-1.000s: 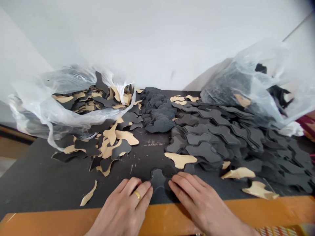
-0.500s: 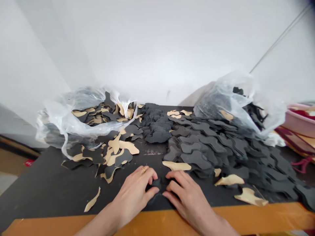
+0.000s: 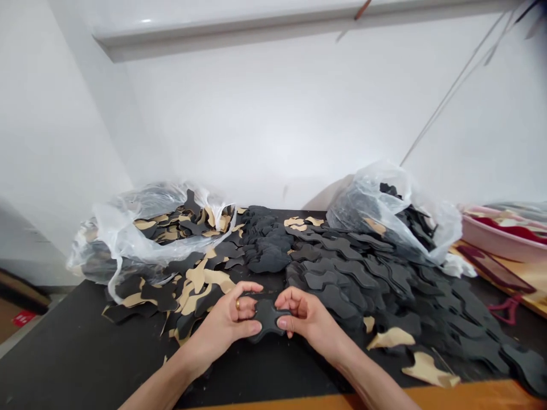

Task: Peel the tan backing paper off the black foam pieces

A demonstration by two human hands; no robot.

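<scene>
Plainly both grips are clamped on one black cut piece (image 3: 267, 319). The left hand (image 3: 226, 326) pinches its left lobe between thumb and fingers, and the right hand (image 3: 308, 318) pinches the right lobe the same way. The piece sits between them just above the table (image 3: 85, 353), toward its near edge. The step in hand looks like working or checking a single piece. Any further handling calls for a steady pinch on both sides, since the piece seems thin and limp. Beyond lie tan-backed pieces (image 3: 200, 283) and a heap of black pieces (image 3: 363, 273).
</scene>
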